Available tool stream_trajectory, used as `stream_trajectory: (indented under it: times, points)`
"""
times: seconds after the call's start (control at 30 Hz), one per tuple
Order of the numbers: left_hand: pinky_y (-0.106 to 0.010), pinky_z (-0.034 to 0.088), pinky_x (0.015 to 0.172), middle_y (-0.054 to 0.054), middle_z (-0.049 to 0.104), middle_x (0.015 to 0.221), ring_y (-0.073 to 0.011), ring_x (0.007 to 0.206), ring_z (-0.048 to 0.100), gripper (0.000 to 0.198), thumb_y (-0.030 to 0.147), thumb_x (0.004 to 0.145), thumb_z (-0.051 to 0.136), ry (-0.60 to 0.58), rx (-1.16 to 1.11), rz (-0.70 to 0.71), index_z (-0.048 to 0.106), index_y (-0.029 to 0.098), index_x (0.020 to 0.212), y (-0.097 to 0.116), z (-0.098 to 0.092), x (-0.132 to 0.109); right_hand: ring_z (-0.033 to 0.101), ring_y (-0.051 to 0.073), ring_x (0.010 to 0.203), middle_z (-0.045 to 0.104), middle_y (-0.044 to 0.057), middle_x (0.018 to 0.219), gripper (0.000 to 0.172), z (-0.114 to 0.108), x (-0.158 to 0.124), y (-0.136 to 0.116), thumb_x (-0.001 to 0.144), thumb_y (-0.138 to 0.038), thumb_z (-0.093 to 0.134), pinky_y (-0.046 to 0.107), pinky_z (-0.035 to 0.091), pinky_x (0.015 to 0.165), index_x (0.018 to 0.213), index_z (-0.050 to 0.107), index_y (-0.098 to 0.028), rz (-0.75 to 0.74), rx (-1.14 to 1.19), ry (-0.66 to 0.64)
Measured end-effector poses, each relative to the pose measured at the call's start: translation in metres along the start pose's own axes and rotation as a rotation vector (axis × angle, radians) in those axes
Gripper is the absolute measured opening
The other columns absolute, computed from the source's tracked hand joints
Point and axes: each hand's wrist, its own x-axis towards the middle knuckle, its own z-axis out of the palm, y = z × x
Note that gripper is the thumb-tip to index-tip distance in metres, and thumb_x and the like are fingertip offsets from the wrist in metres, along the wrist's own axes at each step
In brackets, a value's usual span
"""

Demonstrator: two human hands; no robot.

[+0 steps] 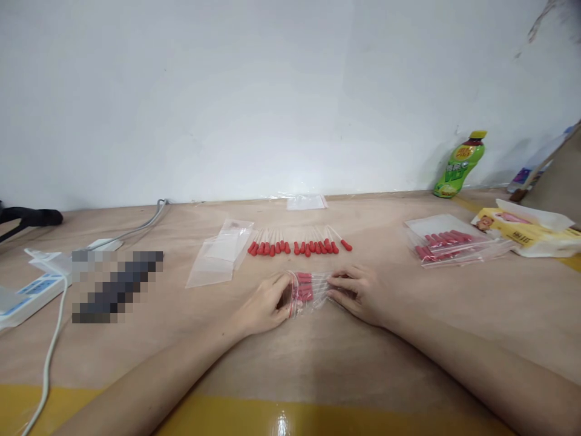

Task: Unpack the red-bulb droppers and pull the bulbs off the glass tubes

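A clear zip bag (pixel 323 292) with several red-bulbed droppers (pixel 304 287) inside lies between my two hands. My left hand (pixel 267 304) grips its left end, near the red zip line, with fingers closed on the plastic. At the opposite end, beside the thin clear stems, the fingers of my right hand (pixel 356 295) hold the bag's edge; their tips are partly hidden. Beyond the bag, loose red-bulbed droppers (pixel 269 248) lie in a row in two groups, bulbs towards me. Flat clear bags (pixel 213 257) overlap to the left of them.
Filled zip bags (pixel 447 242) lie at right, beside a yellow tissue pack (pixel 529 233). A green bottle (pixel 459 166) leans by the wall. Another clear bag (pixel 307 202) lies at the back. At left are a power strip (pixel 34 293), a white cable (pixel 53 345) and a blurred dark object (pixel 120 287).
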Motion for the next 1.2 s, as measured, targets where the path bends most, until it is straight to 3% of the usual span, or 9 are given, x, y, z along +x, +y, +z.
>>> stream_trajectory:
  times: [0.17, 0.27, 0.4, 0.5, 0.63, 0.8, 0.97, 1.1, 1.2]
  points:
    - [-0.030, 0.044, 0.080, -0.008, 0.053, 0.100, -0.0159, 0.089, 0.052, 0.023, 0.017, 0.087, 0.034, 0.044, 0.040, 0.040, 0.047, 0.016, 0.105, 0.000, 0.008, 0.000, 0.057, 0.015, 0.076, 0.064, 0.004, 0.090, 0.020, 0.001, 0.001, -0.001, 0.082, -0.032, 0.052, 0.030, 0.045, 0.070, 0.094, 0.066, -0.024, 0.000, -0.014, 0.008]
    - [-0.030, 0.042, 0.087, -0.009, 0.050, 0.108, -0.0168, 0.099, 0.051, 0.024, 0.023, 0.088, 0.038, 0.016, 0.027, 0.120, 0.048, 0.017, 0.109, 0.001, 0.006, 0.000, 0.057, 0.015, 0.076, 0.065, 0.004, 0.090, 0.020, 0.001, 0.001, -0.001, 0.083, -0.032, 0.051, 0.030, 0.044, 0.071, 0.094, 0.066, -0.024, 0.001, -0.031, 0.003]
    - [-0.029, 0.045, 0.081, -0.008, 0.052, 0.104, -0.0177, 0.094, 0.052, 0.020, 0.024, 0.081, 0.050, -0.021, 0.037, 0.088, 0.050, 0.017, 0.100, 0.006, 0.004, 0.000, 0.057, 0.015, 0.076, 0.065, 0.003, 0.090, 0.020, 0.001, 0.001, -0.001, 0.082, -0.033, 0.052, 0.030, 0.044, 0.070, 0.093, 0.066, -0.025, -0.001, -0.051, 0.006]
    - [-0.028, 0.046, 0.075, -0.006, 0.054, 0.096, -0.0166, 0.085, 0.054, 0.015, 0.014, 0.080, 0.046, 0.021, 0.093, 0.069, 0.049, 0.017, 0.094, 0.004, 0.008, 0.000, 0.057, 0.014, 0.075, 0.065, 0.003, 0.090, 0.020, 0.001, 0.001, 0.000, 0.082, -0.033, 0.053, 0.029, 0.044, 0.070, 0.093, 0.066, -0.025, -0.005, -0.057, 0.012]
    - [-0.029, 0.046, 0.078, -0.008, 0.054, 0.101, -0.0170, 0.089, 0.054, 0.021, 0.012, 0.081, 0.041, 0.088, 0.136, 0.135, 0.048, 0.017, 0.101, -0.005, 0.013, -0.001, 0.057, 0.014, 0.076, 0.065, 0.003, 0.091, 0.020, 0.002, 0.000, 0.001, 0.082, -0.034, 0.053, 0.029, 0.044, 0.070, 0.095, 0.066, -0.026, -0.013, -0.049, 0.008]
    - [-0.026, 0.046, 0.076, -0.007, 0.058, 0.097, -0.0144, 0.087, 0.056, 0.020, 0.014, 0.084, 0.041, 0.074, 0.031, 0.197, 0.055, 0.017, 0.098, -0.020, -0.004, -0.003, 0.058, 0.015, 0.077, 0.065, 0.004, 0.091, 0.021, 0.000, 0.000, 0.002, 0.082, -0.034, 0.052, 0.029, 0.043, 0.071, 0.096, 0.066, -0.026, -0.024, -0.055, -0.002]
    - [-0.027, 0.047, 0.076, -0.006, 0.062, 0.100, -0.0141, 0.085, 0.059, 0.026, 0.021, 0.084, 0.045, -0.051, -0.249, 0.021, 0.056, 0.019, 0.107, -0.031, -0.020, -0.004, 0.058, 0.015, 0.079, 0.065, 0.004, 0.092, 0.021, -0.002, 0.001, 0.001, 0.083, -0.034, 0.051, 0.030, 0.043, 0.071, 0.096, 0.066, -0.027, -0.010, -0.067, -0.028]
    - [-0.028, 0.047, 0.076, -0.006, 0.064, 0.094, -0.0145, 0.082, 0.059, 0.024, 0.026, 0.085, 0.044, -0.135, -0.451, -0.152, 0.060, 0.016, 0.099, -0.032, -0.025, -0.001, 0.058, 0.015, 0.078, 0.065, 0.003, 0.091, 0.020, -0.002, 0.000, 0.000, 0.082, -0.035, 0.052, 0.030, 0.041, 0.071, 0.094, 0.066, -0.027, -0.003, -0.083, -0.015]
    - [-0.028, 0.047, 0.075, -0.006, 0.064, 0.095, -0.0143, 0.083, 0.059, 0.024, 0.029, 0.081, 0.052, -0.197, -0.565, -0.193, 0.059, 0.017, 0.101, -0.029, -0.027, -0.002, 0.058, 0.015, 0.078, 0.065, 0.003, 0.091, 0.020, -0.001, 0.000, -0.001, 0.083, -0.034, 0.051, 0.029, 0.040, 0.071, 0.093, 0.067, -0.027, 0.004, -0.091, -0.019]
